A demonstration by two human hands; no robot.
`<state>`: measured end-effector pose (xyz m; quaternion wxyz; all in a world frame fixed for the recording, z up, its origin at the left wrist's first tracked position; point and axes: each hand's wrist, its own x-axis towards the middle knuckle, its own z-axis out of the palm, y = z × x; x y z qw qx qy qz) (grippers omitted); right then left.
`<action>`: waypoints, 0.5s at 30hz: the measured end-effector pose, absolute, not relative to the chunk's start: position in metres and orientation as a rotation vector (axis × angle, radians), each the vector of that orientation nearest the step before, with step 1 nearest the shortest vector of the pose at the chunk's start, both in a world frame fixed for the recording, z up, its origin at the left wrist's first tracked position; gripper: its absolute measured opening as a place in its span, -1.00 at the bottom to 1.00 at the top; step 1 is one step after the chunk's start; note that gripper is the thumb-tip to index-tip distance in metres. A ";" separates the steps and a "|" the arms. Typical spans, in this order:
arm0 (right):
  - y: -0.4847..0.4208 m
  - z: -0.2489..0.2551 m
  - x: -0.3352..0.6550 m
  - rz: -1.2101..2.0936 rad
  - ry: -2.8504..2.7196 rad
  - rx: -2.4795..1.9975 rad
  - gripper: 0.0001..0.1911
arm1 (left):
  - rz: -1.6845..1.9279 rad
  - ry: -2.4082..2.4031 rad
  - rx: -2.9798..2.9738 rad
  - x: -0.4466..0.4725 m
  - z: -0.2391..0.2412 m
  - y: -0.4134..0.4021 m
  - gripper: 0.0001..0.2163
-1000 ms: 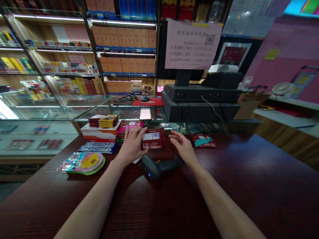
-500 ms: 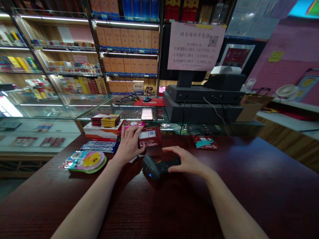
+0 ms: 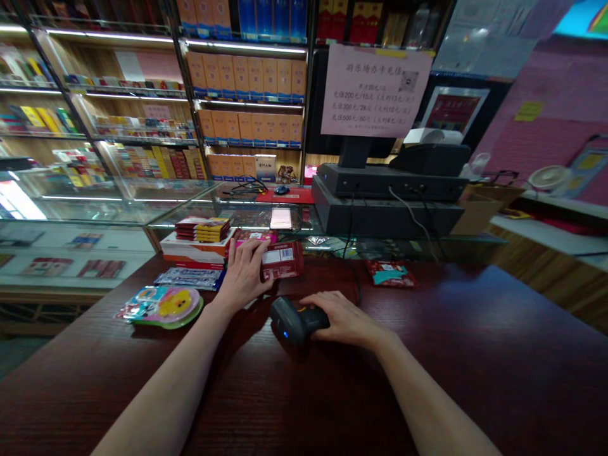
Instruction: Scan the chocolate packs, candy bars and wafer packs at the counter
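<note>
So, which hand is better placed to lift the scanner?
Probably the right hand: it straddles the scanner's handle, while the left hand is at the left edge of the dark red packet.

Ahead of you: pale notice [image 3: 377, 92] on monitor [image 3: 317, 104] | mouse [image 3: 282, 190] on red mat [image 3: 298, 196] | to your right: fan [image 3: 548, 177], yellow note [image 3: 529, 111]

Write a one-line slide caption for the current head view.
Left grip at a maroon packet, right grip around a barcode scanner, over a dark wood-grained counter.

Plastic scanner [image 3: 289, 322], glossy wooden counter [image 3: 294, 405]
</note>
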<state>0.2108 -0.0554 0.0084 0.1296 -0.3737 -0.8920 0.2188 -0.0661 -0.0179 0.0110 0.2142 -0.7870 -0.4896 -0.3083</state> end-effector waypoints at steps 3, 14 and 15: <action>-0.054 0.007 0.212 0.628 -2.574 -1.055 -0.41 | -0.853 -1.361 -2.190 -0.066 0.011 -0.018 -0.18; -0.052 0.021 0.228 0.565 -2.382 -1.075 -0.47 | -0.856 -1.354 -2.206 -0.066 0.010 -0.019 -0.22; -0.050 0.021 0.231 0.562 -2.366 -1.080 -0.46 | -0.852 -1.357 -2.205 -0.065 0.010 -0.019 -0.23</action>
